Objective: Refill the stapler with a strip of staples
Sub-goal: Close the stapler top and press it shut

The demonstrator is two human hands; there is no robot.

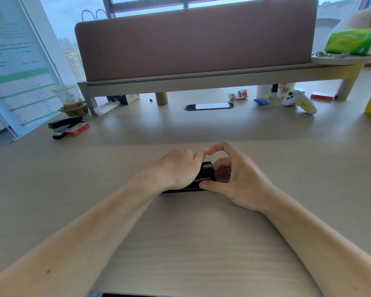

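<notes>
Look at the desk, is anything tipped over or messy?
Yes. A little bottle lies on its side under the shelf, and a white controller lies beside it. Both hands, left hand and right hand, hold the black stapler flat on the desk; nothing spilled.

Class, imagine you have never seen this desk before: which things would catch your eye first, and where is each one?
First, the two hands meeting at the centre of the desk: the left hand lies over a black stapler while the right hand touches its end. Next, the big brown panel across the back. Then a second stapler with a red box at far left.
</notes>
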